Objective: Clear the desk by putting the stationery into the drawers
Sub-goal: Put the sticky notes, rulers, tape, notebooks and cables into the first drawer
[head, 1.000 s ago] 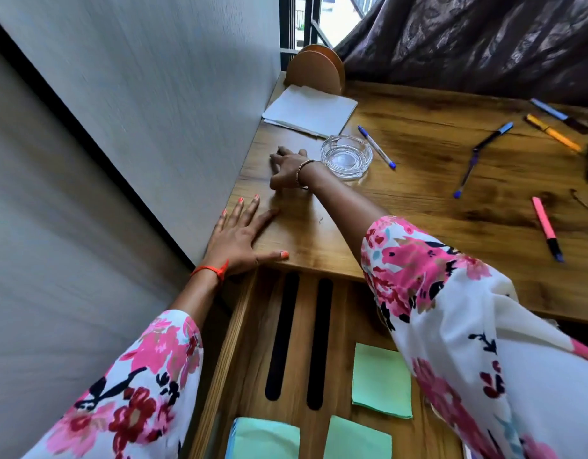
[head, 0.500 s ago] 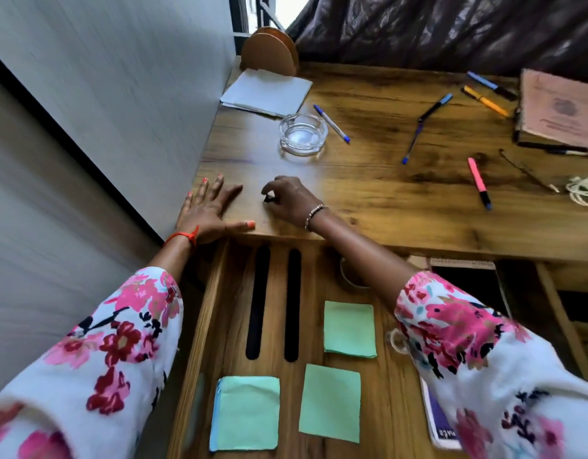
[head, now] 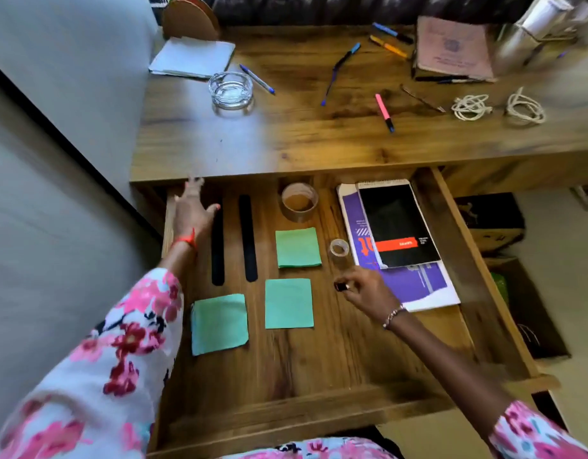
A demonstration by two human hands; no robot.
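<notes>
**Small item held over the open drawer**

My right hand pinches a dark item between thumb and fingertips at centre frame. It is over the open drawer, just below a clear tape roll and at the left edge of a purple booklet. The item is too small for me to tell what it is.

My left hand, blurred, has its fingers spread apart at the drawer's upper left corner, just beside the left of two black strips. Whether it touches the wood I cannot tell.

In the drawer lie three green pads, a brown tape roll and a black booklet on top of the purple one.

Across the top of the frame, on the desk, are pens, a pink marker, a glass ashtray, a white notepad, a book and two coiled cords.
</notes>
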